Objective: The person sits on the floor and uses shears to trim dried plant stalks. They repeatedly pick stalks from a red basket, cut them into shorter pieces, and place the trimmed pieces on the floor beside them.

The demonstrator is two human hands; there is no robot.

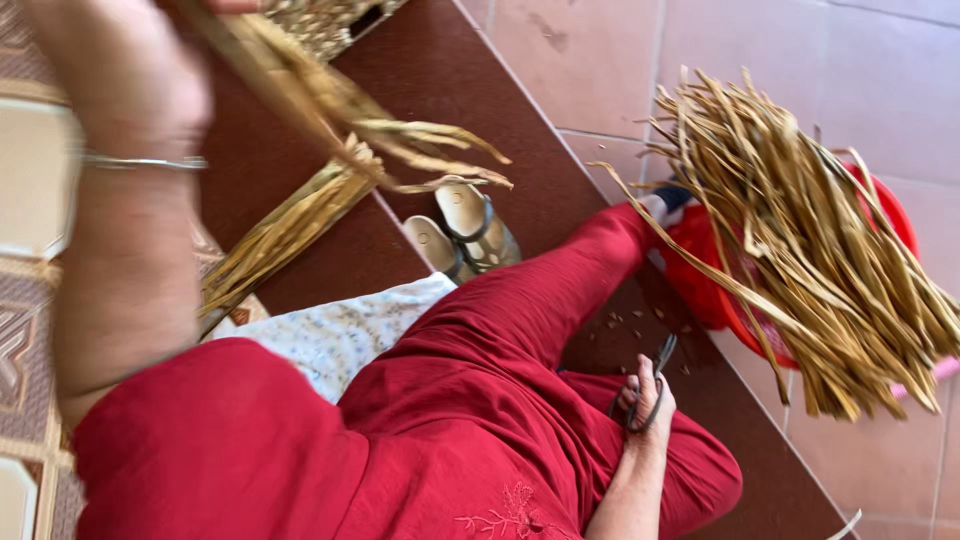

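My left hand (120, 70) is raised at the top left, blurred, with a thin metal bangle (140, 160) on the wrist. It grips a bunch of dried golden straw strips (330, 110) that trail to the right and fray at the ends. More of these strips hang down in a bundle (290, 230) below. My right hand (648, 398) rests on my red-trousered leg (520, 330) and holds a pair of dark scissors (655, 375), blades pointing away from me.
A red plastic basin (890, 210) on the pink tiled floor holds a big heap of dried straw strips (800, 230). A pair of tan sandals (465, 235) sits on the dark red step. A woven basket corner (320, 20) shows at the top.
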